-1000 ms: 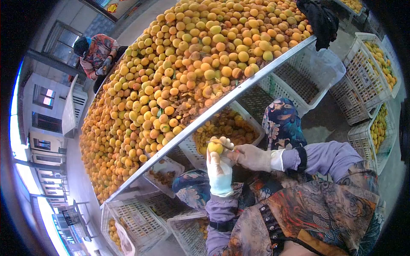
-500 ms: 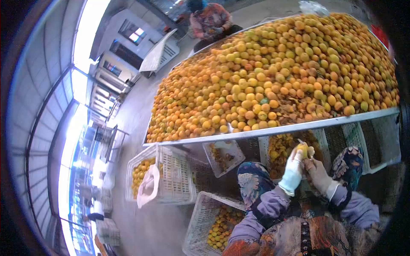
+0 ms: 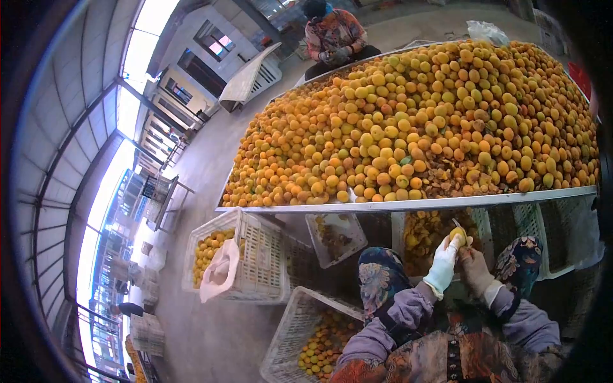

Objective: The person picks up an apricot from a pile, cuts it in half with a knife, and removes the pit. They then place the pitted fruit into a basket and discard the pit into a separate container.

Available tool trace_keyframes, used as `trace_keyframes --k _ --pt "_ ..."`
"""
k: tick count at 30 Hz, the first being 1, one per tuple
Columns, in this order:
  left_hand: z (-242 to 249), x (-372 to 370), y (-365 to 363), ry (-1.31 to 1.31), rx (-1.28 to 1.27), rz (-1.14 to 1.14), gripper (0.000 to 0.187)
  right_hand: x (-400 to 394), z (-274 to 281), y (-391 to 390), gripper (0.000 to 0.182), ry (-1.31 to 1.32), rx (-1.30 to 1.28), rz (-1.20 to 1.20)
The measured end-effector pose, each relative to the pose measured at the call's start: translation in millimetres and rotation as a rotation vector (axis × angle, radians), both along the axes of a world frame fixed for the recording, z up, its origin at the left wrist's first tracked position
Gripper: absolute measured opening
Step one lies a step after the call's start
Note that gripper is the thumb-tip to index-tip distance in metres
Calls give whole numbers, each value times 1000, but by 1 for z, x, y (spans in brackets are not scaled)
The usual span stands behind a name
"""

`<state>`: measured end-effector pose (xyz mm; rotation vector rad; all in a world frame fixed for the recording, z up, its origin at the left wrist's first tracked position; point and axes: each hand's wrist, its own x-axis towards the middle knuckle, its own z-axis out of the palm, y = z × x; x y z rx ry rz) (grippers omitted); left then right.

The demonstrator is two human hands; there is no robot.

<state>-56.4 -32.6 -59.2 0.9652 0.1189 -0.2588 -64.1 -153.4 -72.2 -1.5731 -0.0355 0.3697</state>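
Note:
My left hand (image 3: pixel 442 263), in a white glove, is closed around a yellow-orange apricot (image 3: pixel 458 235) in front of my knees. Right beside it, my gloved right hand (image 3: pixel 474 267) has its fingers curled together at the fruit. A thin pale tip (image 3: pixel 455 223) juts up above the apricot; I cannot tell what the right hand grips. Below and beyond both hands stands a white crate (image 3: pixel 397 237) holding split apricot pieces (image 3: pixel 421 231). A large heap of whole apricots (image 3: pixel 408 121) covers the table in front of me.
The metal table edge (image 3: pixel 408 205) runs just beyond my hands. At left, a white crate (image 3: pixel 262 262) of apricots has a pale bag (image 3: pixel 220 271) over its rim. Another apricot crate (image 3: pixel 281 338) stands beside my leg. Across the heap sits a person (image 3: pixel 335 38).
The view has shifted, with the heap appearing lower. My hands stay together at the apricot, which has turned slightly; the pale piece beside it no longer shows.

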Motion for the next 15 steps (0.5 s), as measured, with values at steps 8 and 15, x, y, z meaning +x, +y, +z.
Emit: trace_keyframes --k 8,15 --pt "8 3 14 -60 387 -33 42 9 25 -19 34 239 -67 167" --pt "-22 7 -8 27 29 41 42 4 -40 -8 43 68 -13 -44"
